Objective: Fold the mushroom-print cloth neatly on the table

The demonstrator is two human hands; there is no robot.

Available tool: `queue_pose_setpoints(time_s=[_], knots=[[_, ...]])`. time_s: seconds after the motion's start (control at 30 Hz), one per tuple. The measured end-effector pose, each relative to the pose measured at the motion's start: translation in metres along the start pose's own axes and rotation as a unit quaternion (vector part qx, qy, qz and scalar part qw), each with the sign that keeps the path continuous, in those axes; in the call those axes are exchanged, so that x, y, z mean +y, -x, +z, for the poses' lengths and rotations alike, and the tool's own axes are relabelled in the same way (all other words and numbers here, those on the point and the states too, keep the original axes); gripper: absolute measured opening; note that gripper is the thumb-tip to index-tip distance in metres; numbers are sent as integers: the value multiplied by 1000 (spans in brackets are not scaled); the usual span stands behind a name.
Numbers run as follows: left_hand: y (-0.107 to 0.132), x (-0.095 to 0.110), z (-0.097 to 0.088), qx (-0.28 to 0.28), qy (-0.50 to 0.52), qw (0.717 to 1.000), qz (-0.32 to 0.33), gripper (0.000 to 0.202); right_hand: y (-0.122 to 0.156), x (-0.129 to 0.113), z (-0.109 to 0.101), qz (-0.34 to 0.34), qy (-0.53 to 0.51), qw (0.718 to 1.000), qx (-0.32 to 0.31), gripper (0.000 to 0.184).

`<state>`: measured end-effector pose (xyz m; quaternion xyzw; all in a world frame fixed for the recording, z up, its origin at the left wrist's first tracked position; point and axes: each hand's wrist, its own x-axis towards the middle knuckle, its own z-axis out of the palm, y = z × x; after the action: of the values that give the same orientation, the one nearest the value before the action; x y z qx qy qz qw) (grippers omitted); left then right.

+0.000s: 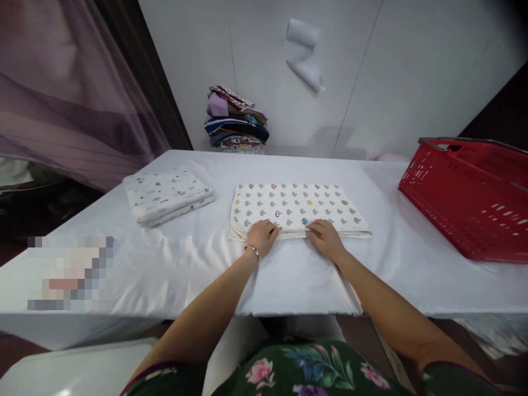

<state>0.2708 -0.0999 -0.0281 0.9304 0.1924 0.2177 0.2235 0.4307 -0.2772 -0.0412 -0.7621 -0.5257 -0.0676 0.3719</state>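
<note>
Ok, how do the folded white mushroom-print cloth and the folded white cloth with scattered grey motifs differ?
The mushroom cloth has regular rows; the scattered-motif cloth, a looser arrangement. The mushroom cloth lies nearly square to the person; the scattered-motif cloth is angled. Left hand and right hand touch the mushroom cloth, not the scattered-motif cloth. Both are folded and white.

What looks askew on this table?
The middle folded cloth: lower layers peek out at its near-left corner, so the fold looks uneven. The white table cover is also wrinkled. The pixelated patch can't be judged.
</note>
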Motion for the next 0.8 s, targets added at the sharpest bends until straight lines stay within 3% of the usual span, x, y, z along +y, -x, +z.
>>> queue_pose_setpoints(time_s=[0.27,0.47,0.8], knots=[[1,2,-3,-15,-30,999,7,31,2,-1,-3,-17,-8,1000,24,18],[3,2,-4,-33,-80,995,46,29,6,0,-8,-78,72,994,-32,23],[13,-6,-6,-27,-60,993,97,18,8,3,-13,-115,67,989,-61,25]])
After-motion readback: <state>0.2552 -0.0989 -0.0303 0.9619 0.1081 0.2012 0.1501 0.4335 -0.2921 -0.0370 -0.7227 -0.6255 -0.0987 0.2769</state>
